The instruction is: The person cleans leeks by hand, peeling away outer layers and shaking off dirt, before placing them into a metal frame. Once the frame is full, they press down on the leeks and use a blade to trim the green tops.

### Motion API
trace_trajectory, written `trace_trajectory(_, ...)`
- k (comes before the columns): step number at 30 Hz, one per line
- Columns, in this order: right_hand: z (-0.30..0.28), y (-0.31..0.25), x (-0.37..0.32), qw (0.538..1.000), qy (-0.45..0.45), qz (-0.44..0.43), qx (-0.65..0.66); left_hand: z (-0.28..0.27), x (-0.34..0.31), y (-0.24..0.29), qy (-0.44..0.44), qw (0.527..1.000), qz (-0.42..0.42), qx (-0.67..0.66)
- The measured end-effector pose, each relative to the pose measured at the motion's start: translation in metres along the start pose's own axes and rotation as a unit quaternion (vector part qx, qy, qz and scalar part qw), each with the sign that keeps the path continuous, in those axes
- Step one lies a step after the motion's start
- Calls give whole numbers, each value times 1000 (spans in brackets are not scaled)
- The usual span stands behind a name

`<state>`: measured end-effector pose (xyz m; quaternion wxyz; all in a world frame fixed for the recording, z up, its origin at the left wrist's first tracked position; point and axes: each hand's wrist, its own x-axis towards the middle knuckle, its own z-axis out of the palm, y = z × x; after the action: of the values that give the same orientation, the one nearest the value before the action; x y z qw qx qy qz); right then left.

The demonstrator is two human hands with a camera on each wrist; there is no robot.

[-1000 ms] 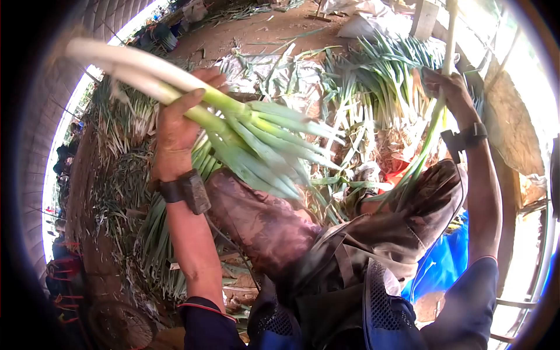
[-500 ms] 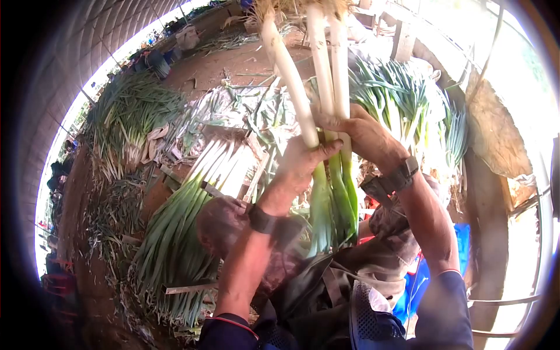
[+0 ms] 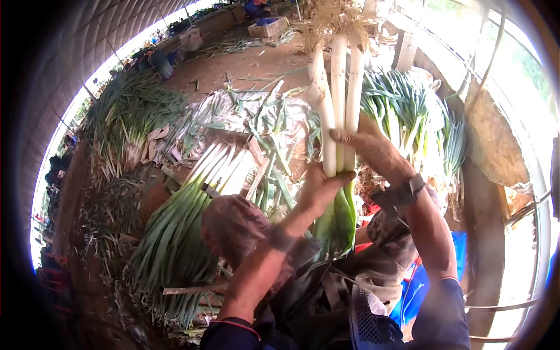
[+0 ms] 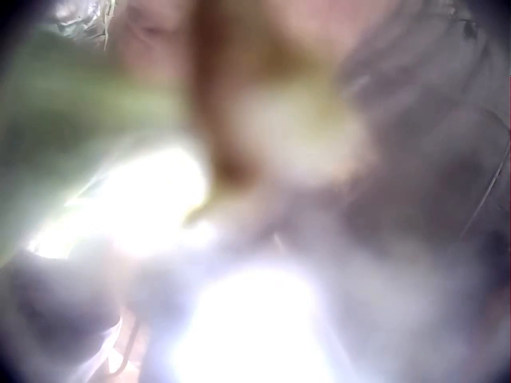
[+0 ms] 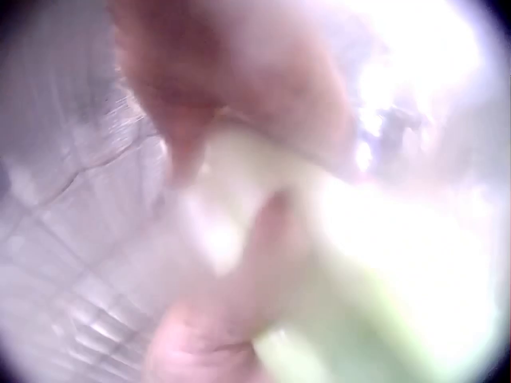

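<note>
White and smooth along their shafts, three long leeks stand close to upright in front of the person, fibrous tan roots at the top and flat green leaves hanging between the knees. The left hand grips them low, where white turns to green, its thumb laid across the front; its other fingers are partly hidden, and their spacing cannot be told. The right hand grips just above, from the right side, thumb pressed over the white shafts (fingers behind, spread not visible). Both wrist views are heavily blurred and settle nothing further.

Edges: the right-hand pile of leeks lies just behind the right forearm, leaving a narrow gap as seen from above. On the other side, a wider gap, strewn with loose leaf scraps, separates the held shafts from a fanned heap, whose white ends point away from the person, beside a straight-edged wooden board. A thin slat crosses the heap's leaves near the left forearm. Farther off are brown, bare earth and a slatted crate. Creased blue plastic lies beside the right thigh.
</note>
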<state>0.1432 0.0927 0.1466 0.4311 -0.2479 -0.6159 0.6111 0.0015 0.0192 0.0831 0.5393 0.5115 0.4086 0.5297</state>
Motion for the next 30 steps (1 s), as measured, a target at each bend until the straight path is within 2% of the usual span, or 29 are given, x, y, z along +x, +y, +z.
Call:
trace_trajectory(1, 0, -3, 4, 985, 80, -115, -97, -1, 0, -1, 5, 999, 6, 36)
trace_trajectory(2, -5, -11, 2, 953, 170, -136, -212, 6, 1, -4, 66, 994, -9, 87)
trace_trajectory(3, -1, -38, -3, 897, 257, -156, -323, 6, 3, -7, 65, 994, -7, 84)
trace_trajectory(4, -1, -57, -8, 844, 245, -168, -447, 5, 5, -15, 80, 993, 0, 92)
trace_trajectory(5, 11, -79, -14, 806, 202, -114, -545, 5, 7, -23, 94, 991, 5, 99)
trace_trajectory(7, 10, -89, -5, 724, 49, -160, -669, 6, 10, -43, 91, 991, 2, 98)
trace_trajectory(9, 13, -99, 3, 705, -39, -119, -698, 12, 9, -62, 120, 976, 14, 179)
trace_trajectory(10, 1, -88, 15, 679, -76, -248, -687, 17, 5, -67, 117, 979, 22, 163)
trace_trajectory(11, -12, -82, 21, 677, -78, -246, -689, 20, 3, -71, 116, 980, 22, 159)
trace_trajectory(13, -11, -87, 26, 802, -95, -36, -589, 20, 1, -89, 91, 969, 2, 231)
trace_trajectory(14, -23, -93, 15, 731, -135, -275, -609, 21, 2, -108, 115, 960, 30, 254)
trace_trajectory(15, -33, -94, 17, 732, -135, -274, -609, 20, 1, -109, 114, 960, 28, 254)
trace_trajectory(17, -59, -102, 39, 772, 21, -216, -597, 21, -1, -109, 95, 965, 20, 245)
trace_trajectory(18, -82, -123, 45, 849, 28, -273, -452, 21, -2, -107, 92, 965, 19, 244)
trace_trajectory(19, -101, -152, 45, 900, 32, -323, -292, 19, -4, -103, 69, 982, 34, 172)
trace_trajectory(20, -106, -174, 42, 896, 126, -283, -317, 16, -6, -99, 46, 993, 49, 99)
trace_trajectory(21, -111, -187, 40, 884, 217, -240, -338, 12, -6, -95, 47, 993, 49, 99)
trace_trajectory(22, -114, -186, 39, 871, 238, -179, -392, 8, -3, -92, 42, 995, 29, 83)
trace_trajectory(23, -116, -175, 36, 872, 236, -175, -392, 4, -2, -90, 38, 997, 7, 66)
trace_trajectory(24, -101, -159, 24, 844, 183, 3, -504, -2, -2, -75, 9, 993, 42, 108)
trace_trajectory(25, -92, -141, 14, 777, 119, 183, -591, -11, -1, -75, 4, 996, -41, 82)
trace_trajectory(27, -92, -98, 3, 766, 29, 283, -576, -18, -6, -48, -5, 999, 0, 45)
trace_trajectory(29, -63, -78, -5, 815, -114, 149, -549, -29, 0, -35, -11, 998, 7, 58)
trace_trajectory(30, -50, -62, -5, 817, -113, 153, -544, -32, 0, -18, -49, 998, 9, 44)
